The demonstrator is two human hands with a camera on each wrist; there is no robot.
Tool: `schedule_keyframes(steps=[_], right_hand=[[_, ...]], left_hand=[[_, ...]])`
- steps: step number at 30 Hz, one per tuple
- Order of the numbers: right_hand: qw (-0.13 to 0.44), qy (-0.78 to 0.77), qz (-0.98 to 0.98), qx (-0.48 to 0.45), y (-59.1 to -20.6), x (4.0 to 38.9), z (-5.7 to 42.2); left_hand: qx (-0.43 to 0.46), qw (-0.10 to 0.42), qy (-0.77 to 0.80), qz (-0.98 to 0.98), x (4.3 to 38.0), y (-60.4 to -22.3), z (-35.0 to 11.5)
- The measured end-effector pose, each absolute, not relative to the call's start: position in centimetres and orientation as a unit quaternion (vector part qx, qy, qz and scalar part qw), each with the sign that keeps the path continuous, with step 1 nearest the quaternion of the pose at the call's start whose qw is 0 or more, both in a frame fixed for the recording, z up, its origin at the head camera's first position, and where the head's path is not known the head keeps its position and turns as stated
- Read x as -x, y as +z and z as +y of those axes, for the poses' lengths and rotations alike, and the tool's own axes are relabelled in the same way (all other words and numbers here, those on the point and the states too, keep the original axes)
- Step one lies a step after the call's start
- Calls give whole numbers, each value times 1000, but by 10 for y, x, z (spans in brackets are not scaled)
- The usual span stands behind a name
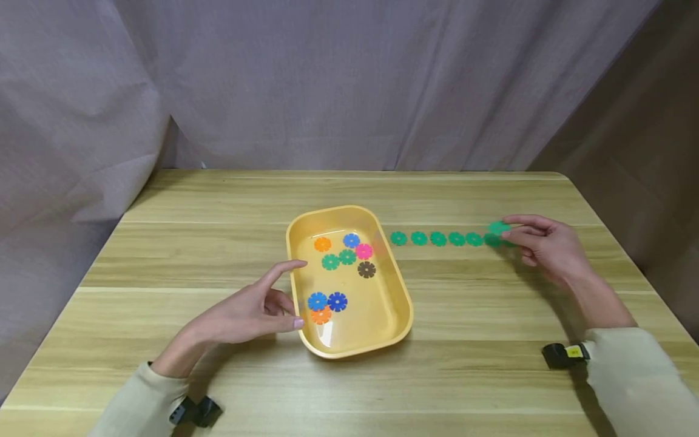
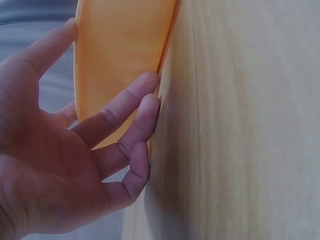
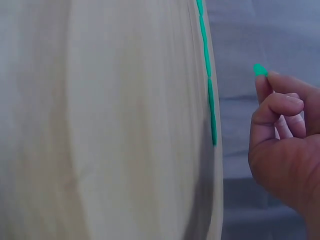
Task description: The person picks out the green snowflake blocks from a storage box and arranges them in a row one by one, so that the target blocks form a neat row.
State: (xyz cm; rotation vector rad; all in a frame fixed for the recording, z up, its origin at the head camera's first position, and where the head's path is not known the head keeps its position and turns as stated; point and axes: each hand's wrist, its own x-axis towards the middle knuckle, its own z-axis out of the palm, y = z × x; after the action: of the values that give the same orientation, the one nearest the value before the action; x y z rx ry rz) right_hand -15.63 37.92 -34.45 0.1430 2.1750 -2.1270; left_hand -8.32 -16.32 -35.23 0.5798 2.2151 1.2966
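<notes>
My right hand (image 1: 554, 246) pinches a green snowflake disc (image 1: 498, 228) between thumb and fingertips, raised above the table. Below it lies a straight row of several green discs (image 1: 438, 238), its right end partly covered by the hand and the held disc. In the right wrist view, the held disc (image 3: 259, 69) stands apart from the row (image 3: 207, 60). My left hand (image 1: 246, 309) holds the left side of a yellow tray (image 1: 401, 297), thumb and index finger at the rim. The left wrist view shows the other fingers (image 2: 142, 117) bent against its outer wall.
Inside the tray are loose discs: orange (image 1: 323, 244), blue (image 1: 351, 241), pink (image 1: 363, 251), brown (image 1: 366, 269), green (image 1: 330, 262) and dark blue (image 1: 337, 301). Everything stands on a wooden table (image 1: 229, 206). A grey curtain (image 1: 327, 91) hangs behind.
</notes>
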Motion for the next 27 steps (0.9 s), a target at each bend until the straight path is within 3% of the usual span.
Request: schedule_keyframes(steps=[14,27], right_hand=[[1,-675,728,-118,-350,158,412],[24,-555,818,-147,-353,159,424]], left_hand=[[-210,253,475,816,83,-352,-163],[-209,257,476,815,82,-352,-163]])
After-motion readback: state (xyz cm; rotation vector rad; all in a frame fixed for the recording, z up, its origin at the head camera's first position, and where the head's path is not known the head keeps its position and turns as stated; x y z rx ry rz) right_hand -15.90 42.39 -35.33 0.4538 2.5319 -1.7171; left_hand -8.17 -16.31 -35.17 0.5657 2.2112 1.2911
